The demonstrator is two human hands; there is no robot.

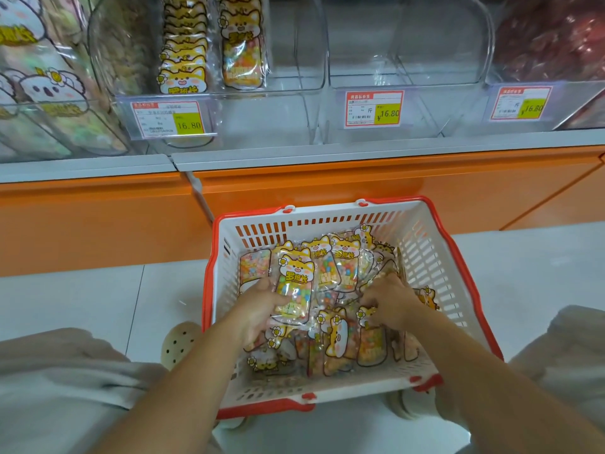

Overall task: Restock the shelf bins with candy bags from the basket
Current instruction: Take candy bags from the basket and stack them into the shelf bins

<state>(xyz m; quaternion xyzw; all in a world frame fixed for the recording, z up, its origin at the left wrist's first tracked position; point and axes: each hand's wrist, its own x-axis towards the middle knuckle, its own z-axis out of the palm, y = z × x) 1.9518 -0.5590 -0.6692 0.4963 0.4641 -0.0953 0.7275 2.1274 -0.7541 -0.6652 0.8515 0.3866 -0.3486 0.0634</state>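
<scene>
A white basket (422,247) with a red rim sits on the floor, holding several candy bags printed with yellow cats. My left hand (258,306) grips an upright stack of these candy bags (294,286) inside the basket. My right hand (388,303) reaches among the loose bags (343,345), fingers curled on the top of one. On the shelf above, a clear bin (294,60) holds one row of the same bags (183,54) and a second bag (242,50) beside it.
A clear bin (409,44) stands to the right, with a bin of red goods (553,40) beyond it. Koala-print bags (42,90) fill the left bin. Price tags (373,108) line the shelf front above an orange base (327,191). My knees flank the basket.
</scene>
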